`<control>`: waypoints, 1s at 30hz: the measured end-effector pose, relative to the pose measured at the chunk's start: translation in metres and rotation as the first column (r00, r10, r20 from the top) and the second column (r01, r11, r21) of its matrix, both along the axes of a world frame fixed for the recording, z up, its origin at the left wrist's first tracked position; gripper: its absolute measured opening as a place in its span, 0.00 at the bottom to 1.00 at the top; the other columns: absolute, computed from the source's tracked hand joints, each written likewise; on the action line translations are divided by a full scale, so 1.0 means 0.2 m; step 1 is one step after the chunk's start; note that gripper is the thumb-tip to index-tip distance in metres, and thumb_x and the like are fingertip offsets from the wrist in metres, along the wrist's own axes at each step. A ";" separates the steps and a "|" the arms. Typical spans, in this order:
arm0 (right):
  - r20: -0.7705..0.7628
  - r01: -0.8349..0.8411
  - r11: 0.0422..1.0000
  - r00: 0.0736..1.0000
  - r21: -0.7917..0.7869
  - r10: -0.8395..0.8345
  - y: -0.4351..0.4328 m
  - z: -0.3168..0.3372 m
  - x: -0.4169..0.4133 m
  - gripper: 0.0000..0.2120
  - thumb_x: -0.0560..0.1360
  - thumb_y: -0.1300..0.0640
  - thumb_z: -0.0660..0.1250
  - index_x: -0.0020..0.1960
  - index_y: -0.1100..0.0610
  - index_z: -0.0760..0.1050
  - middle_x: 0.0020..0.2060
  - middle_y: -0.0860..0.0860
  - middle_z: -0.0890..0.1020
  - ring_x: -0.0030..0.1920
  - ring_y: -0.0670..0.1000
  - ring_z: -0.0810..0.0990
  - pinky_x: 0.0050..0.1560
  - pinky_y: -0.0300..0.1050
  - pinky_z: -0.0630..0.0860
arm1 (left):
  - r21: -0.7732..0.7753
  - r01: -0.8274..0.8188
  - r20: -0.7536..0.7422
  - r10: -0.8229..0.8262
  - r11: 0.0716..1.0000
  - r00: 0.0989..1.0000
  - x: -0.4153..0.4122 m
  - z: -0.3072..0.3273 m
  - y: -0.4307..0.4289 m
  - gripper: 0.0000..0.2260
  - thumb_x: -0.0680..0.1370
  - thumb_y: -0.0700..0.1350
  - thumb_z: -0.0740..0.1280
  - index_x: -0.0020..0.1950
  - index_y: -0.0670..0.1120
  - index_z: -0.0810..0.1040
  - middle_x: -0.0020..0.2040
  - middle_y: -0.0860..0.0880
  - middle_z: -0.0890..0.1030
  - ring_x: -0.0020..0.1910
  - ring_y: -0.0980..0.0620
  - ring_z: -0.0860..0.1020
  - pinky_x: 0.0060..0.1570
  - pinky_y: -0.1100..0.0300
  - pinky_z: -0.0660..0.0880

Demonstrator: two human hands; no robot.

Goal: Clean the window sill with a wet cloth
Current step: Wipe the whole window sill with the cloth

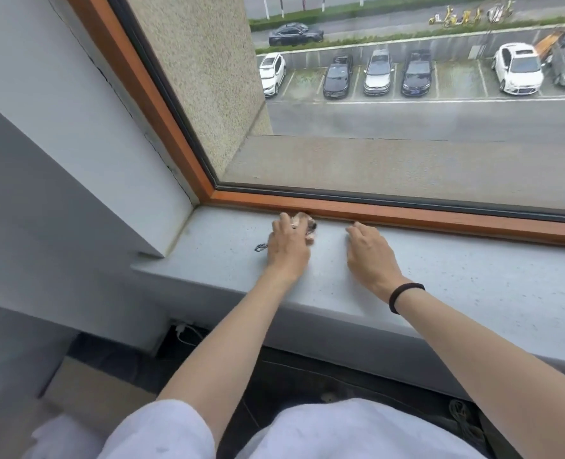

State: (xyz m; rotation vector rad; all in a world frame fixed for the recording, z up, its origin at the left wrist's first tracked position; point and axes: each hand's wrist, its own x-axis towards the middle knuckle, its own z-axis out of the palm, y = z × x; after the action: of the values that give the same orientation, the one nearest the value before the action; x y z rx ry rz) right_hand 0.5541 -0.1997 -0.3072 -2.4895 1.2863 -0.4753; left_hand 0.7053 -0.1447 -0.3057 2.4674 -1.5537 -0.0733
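- The cloth (302,223) is bunched small in the left hand (287,246), whose grip clasps it at the back of the window sill (473,270), against the wooden frame (440,216); so wadded, it may miss the seam.
- The right hand (369,253) rests flat just beside, grip released, blocking a rightward wipe.
- 1 dark scrap (260,247) lies left of the hand and could smear.
- Drips might reach the cable (183,329) below.

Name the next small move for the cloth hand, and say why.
Probably slide the cloth leftward along the wooden frame to the corner: the left hand holds it against that frame, and the sill shows grime in the corner seam.
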 end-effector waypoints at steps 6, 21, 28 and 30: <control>-0.053 -0.041 0.999 0.998 -0.028 0.040 0.01 -0.01 0.05 0.08 0.79 0.62 0.54 0.47 0.60 0.71 0.45 0.55 0.75 0.48 0.55 0.72 0.48 0.47 0.69 | 0.036 0.022 -0.010 -0.022 0.999 1.000 0.42 0.02 0.12 0.21 0.79 0.40 0.56 0.71 0.54 0.66 0.57 0.43 0.66 0.51 0.45 0.68 0.47 0.55 0.67; -0.151 -0.022 0.974 0.988 -0.224 -0.013 0.02 -0.04 0.09 0.04 0.72 0.67 0.64 0.39 0.62 0.74 0.36 0.57 0.78 0.35 0.56 0.73 0.33 0.45 0.67 | -0.012 -0.274 0.068 0.274 0.962 0.959 0.81 -0.02 0.23 0.20 0.77 0.34 0.56 0.68 0.44 0.67 0.59 0.40 0.66 0.58 0.40 0.66 0.56 0.49 0.67; -0.174 -0.043 0.965 0.985 -0.258 -0.002 0.02 -0.05 0.08 0.04 0.68 0.70 0.67 0.38 0.63 0.74 0.36 0.59 0.79 0.34 0.58 0.75 0.32 0.48 0.74 | -0.010 -0.189 0.167 0.188 0.982 0.968 0.67 -0.04 0.24 0.23 0.77 0.34 0.57 0.72 0.38 0.62 0.64 0.41 0.67 0.56 0.43 0.67 0.55 0.53 0.68; -0.174 -0.051 0.962 0.985 -0.267 0.004 0.01 -0.05 0.08 0.05 0.68 0.70 0.67 0.38 0.62 0.74 0.35 0.58 0.79 0.33 0.57 0.75 0.31 0.47 0.72 | 0.039 -0.101 0.217 0.090 0.994 0.972 0.72 -0.05 0.33 0.25 0.76 0.32 0.57 0.73 0.40 0.61 0.65 0.43 0.67 0.55 0.43 0.67 0.55 0.53 0.68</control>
State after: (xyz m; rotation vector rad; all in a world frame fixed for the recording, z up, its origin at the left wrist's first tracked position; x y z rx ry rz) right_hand 0.5700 -0.1968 -0.3167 -2.8266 1.3245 -0.4656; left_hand 0.8484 -0.0780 -0.3154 2.6607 -1.5261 0.1788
